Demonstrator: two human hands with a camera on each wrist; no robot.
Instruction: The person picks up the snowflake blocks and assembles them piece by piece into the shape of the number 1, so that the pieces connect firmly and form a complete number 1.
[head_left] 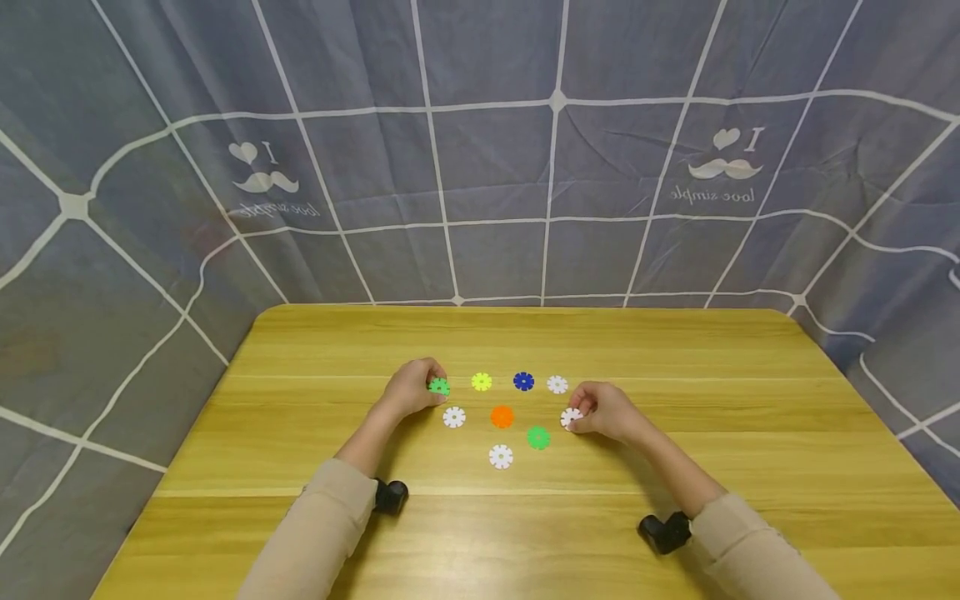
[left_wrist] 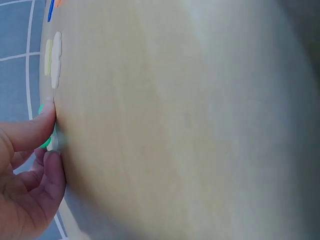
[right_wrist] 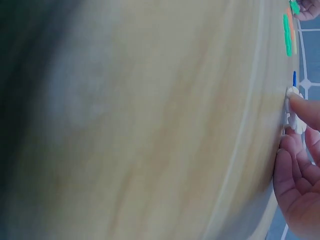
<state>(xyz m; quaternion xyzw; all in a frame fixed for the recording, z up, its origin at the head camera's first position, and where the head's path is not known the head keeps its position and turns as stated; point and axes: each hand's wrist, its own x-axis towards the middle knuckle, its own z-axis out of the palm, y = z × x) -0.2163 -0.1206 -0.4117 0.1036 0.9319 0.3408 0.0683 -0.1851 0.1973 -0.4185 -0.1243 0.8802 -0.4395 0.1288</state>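
Observation:
My left hand (head_left: 411,389) pinches a green notched plastic disc (head_left: 439,387) between thumb and fingers, at the left end of a group of similar discs. In the left wrist view a whitish edge (left_wrist: 55,142) shows beside the green disc (left_wrist: 46,143), between the fingertips. A white notched disc (head_left: 572,417) is pinched by my right hand (head_left: 609,412), at the group's right side. The right wrist view shows the thumb against this white disc (right_wrist: 294,107). Nearest to the left hand lies another white disc (head_left: 454,417); nearest to the right lies one more white disc (head_left: 557,384).
Between the hands a yellow disc (head_left: 482,382), a blue disc (head_left: 523,381), an orange disc (head_left: 502,417), a green disc (head_left: 538,437) and a front white disc (head_left: 501,456) lie flat on the wooden table (head_left: 675,350). A grey curtain (head_left: 495,167) with white lines hangs behind.

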